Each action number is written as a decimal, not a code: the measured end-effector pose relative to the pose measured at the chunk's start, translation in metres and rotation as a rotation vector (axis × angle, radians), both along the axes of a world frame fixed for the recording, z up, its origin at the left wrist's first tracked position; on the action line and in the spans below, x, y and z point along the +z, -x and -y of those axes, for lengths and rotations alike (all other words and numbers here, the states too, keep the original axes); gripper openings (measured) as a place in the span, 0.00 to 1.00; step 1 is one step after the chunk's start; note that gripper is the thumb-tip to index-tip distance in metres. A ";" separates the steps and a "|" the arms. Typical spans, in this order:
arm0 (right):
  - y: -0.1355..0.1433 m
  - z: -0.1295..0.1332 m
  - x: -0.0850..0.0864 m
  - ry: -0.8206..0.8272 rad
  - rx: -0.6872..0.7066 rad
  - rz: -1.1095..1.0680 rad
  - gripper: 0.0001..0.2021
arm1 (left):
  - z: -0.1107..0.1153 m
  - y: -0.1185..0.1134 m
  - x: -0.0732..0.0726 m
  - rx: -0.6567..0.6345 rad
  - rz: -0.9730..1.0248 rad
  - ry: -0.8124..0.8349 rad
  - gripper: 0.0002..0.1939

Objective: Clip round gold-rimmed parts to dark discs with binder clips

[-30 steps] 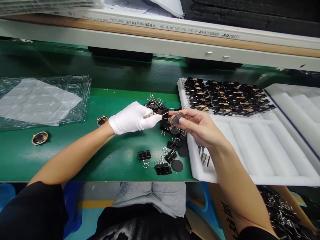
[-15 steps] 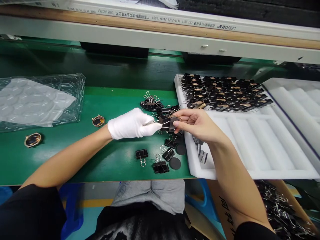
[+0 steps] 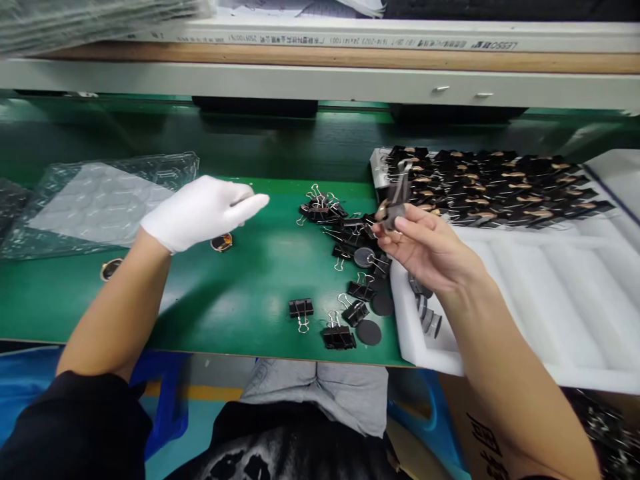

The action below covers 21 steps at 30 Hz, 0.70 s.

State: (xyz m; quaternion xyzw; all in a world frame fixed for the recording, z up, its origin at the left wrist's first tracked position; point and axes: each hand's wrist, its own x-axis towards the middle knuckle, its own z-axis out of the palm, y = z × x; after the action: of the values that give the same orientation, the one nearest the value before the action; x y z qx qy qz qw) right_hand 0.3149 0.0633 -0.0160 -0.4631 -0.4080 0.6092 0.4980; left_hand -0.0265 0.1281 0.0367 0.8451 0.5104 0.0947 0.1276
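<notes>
My right hand (image 3: 425, 243), bare, holds up a black binder clip (image 3: 398, 193) between thumb and fingers, near the corner of the white foam tray. A small gold-edged piece shows at the clip's side, mostly hidden by the fingers. My left hand (image 3: 205, 210), in a white glove, hovers over the left of the table with its fingers curled together and nothing visible in them. Below it lies a gold-rimmed watch case (image 3: 221, 242), and a second watch case (image 3: 111, 269) sits behind my forearm. Loose binder clips (image 3: 320, 207) and dark round discs (image 3: 369, 332) lie between my hands.
At the right, the white foam tray (image 3: 500, 267) carries rows of clipped pieces (image 3: 480, 183) at its back and several grey discs (image 3: 430, 320) near its left edge. A clear plastic tray (image 3: 185, 167) with a white sheet lies at the left. A shelf beam (image 3: 320, 83) crosses behind.
My left hand has let go of the clip and moved left, away from my right hand. My right hand has raised the binder clip and tilted it upright. The view has shifted slightly.
</notes>
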 end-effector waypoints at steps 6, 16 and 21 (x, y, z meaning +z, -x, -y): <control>0.005 0.002 0.002 0.025 0.001 -0.092 0.26 | 0.009 0.072 -0.033 0.143 -0.326 0.115 0.32; 0.009 0.003 -0.001 0.036 -0.011 -0.070 0.18 | 0.060 -0.010 -0.037 -0.418 -0.320 0.039 0.32; 0.009 0.001 -0.006 0.048 -0.063 -0.121 0.20 | 0.092 -0.060 -0.063 -0.633 -0.314 -0.245 0.37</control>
State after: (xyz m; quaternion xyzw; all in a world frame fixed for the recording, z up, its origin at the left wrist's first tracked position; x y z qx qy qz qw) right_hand 0.3059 0.0627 -0.0223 -0.4499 -0.3475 0.6296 0.5296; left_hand 0.0331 0.0363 -0.0264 0.9743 0.2222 -0.0197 -0.0312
